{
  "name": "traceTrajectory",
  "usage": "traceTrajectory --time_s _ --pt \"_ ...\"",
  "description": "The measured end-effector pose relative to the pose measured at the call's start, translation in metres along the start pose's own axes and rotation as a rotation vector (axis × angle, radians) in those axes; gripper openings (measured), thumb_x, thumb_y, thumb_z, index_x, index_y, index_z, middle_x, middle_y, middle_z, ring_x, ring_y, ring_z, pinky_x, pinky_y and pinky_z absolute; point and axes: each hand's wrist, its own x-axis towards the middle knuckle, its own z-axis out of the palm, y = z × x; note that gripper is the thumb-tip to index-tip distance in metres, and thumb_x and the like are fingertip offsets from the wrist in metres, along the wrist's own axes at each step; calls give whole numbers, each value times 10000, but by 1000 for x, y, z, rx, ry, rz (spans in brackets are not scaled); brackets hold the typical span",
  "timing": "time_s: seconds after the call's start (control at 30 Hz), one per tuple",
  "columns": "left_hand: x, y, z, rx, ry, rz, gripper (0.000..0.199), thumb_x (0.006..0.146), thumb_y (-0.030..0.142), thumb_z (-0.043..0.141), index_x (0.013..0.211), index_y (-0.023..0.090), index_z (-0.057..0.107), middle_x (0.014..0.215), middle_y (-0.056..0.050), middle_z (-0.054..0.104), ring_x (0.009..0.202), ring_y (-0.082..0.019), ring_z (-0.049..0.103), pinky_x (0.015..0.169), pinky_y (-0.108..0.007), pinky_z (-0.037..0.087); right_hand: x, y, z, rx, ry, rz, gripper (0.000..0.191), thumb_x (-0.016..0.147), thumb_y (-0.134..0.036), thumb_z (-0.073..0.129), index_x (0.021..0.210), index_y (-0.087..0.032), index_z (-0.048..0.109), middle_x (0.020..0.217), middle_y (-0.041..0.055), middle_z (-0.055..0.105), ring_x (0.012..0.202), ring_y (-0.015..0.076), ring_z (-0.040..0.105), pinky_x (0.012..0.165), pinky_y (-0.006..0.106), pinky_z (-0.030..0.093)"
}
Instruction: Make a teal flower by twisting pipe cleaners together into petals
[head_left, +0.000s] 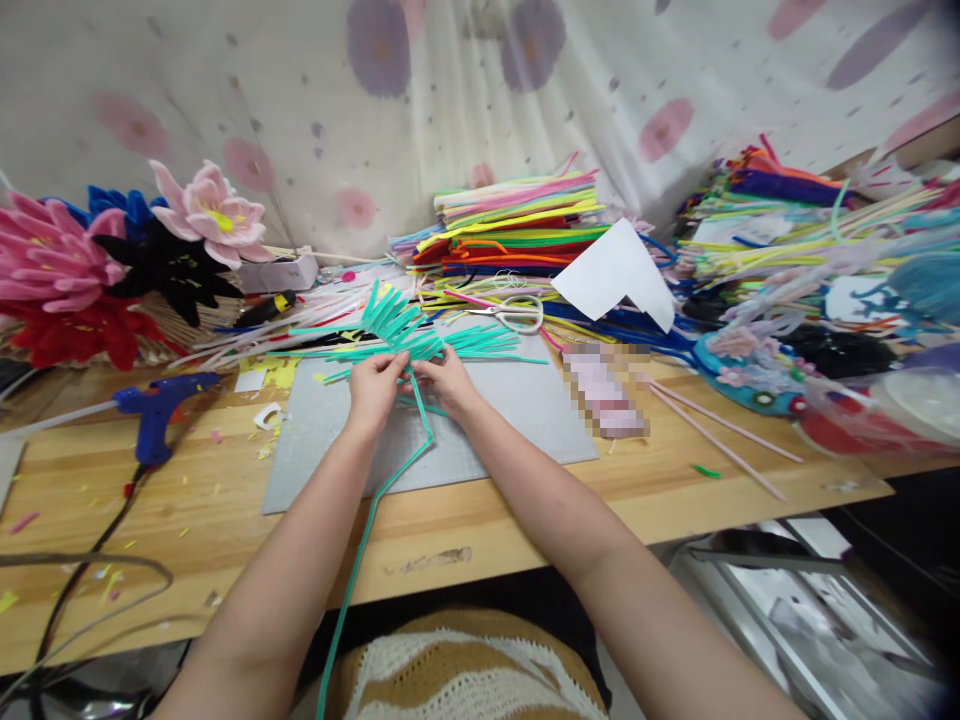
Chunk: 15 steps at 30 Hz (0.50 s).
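Note:
Both my hands work close together over the grey board (517, 430), pinching a leaf shape made of teal pipe cleaners (394, 318). My left hand (375, 388) grips it near its base with thumb and fingers pressed together. On the other side, the fingers of my right hand (444, 380) are closed on the same piece. A long bent teal pipe cleaner (397, 472) runs down from between the hands, past the table edge to my lap. Behind the hands lie more loose teal pipe cleaners (487, 342).
A blue glue gun (154, 410) with a cord lies at the left, below fuzzy flowers (64, 250). Scissors (517, 314), a white paper piece (619, 275) and stacked coloured pipe cleaners (510, 225) are behind. Two pink stems (720, 435) and bagged items (892, 410) lie right.

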Motion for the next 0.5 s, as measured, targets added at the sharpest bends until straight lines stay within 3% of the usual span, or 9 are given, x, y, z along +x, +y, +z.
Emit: traceTrajectory --time_s 0.33,0.5 --pt "2 1 0 11 5 1 180 599 326 692 603 149 656 505 20 530 479 -111 498 480 -265 475 -1 0 2 67 -48 -5 499 493 -210 751 858 -226 411 692 -72 604 592 110 582 518 248 496" --pt "3 -2 1 20 15 46 194 586 340 685 593 149 649 499 20 537 481 -110 491 483 -260 473 -1 -1 4 76 16 11 452 503 -138 700 836 -220 405 673 -77 594 588 101 576 540 239 500"
